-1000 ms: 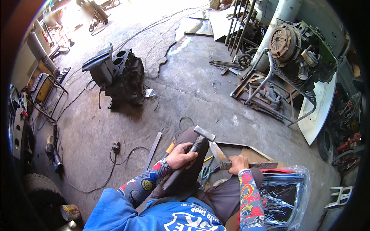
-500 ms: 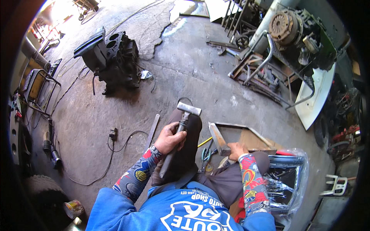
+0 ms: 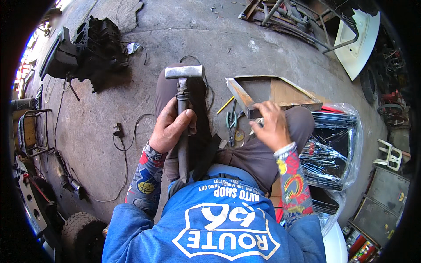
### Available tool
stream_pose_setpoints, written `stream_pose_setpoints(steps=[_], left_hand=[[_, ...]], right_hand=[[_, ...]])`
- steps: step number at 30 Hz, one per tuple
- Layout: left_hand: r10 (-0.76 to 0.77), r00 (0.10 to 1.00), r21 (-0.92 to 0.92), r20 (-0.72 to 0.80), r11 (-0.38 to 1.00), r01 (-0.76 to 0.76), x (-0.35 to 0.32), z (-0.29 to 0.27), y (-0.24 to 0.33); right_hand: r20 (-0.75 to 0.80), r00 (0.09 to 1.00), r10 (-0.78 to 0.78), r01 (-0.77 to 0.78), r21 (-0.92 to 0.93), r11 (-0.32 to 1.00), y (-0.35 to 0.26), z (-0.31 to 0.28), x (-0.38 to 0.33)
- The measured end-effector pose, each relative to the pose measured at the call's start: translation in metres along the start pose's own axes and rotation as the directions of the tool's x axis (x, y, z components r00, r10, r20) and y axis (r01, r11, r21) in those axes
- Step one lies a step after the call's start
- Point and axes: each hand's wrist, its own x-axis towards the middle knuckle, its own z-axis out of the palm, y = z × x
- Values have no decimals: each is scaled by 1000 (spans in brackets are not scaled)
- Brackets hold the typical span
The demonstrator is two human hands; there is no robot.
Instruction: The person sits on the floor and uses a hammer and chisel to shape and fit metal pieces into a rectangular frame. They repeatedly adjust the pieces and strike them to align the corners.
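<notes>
My left hand [image 3: 173,127] is wrapped round the dark handle of a hammer [image 3: 184,72]. The hammer stands head up in front of my thigh, its bare metal head facing away from me. Over my right knee, my right hand [image 3: 272,125] has its fingers apart and nothing in it. Its fingertips are close to the near corner of an angled metal frame [image 3: 242,96]; whether they touch it I cannot tell. Between my legs lie teal-handled pliers [image 3: 231,122] and a yellow pencil-like stick [image 3: 225,105].
A black engine block [image 3: 98,48] stands on the floor at the far left. A cord with a plug [image 3: 118,129] lies left of my leg. Plastic-wrapped dark panels [image 3: 331,147] are at my right, with a white plastic chair [image 3: 389,154] beyond. A metal rack [image 3: 298,19] stands far right.
My right hand has lifted off the metal frame and its fingers have spread. The hammer, still in my left hand, has turned more upright. The view has tilted down toward me.
</notes>
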Motion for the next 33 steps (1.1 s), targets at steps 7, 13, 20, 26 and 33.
stream_pose_setpoints(steps=[7,13,20,26,33], left_hand=[[46,959,-202,280,979,12,2,43,-1],[95,953,-240,287,970,-25,4,59,3],[105,970,-232,220,971,-52,-2,41,3],[-143,962,-48,232,986,158,-9,24,4],[-242,937,-78,254,960,269,-12,30,-11]], right_hand=[[242,967,82,-255,895,367,-87,29,-22],[328,941,80,-331,943,36,-98,31,-17],[149,981,124,-192,833,518,-71,20,-22],[119,993,-20,-69,700,711,-58,-12,-26],[97,994,-55,-39,769,637,-65,-14,-19]])
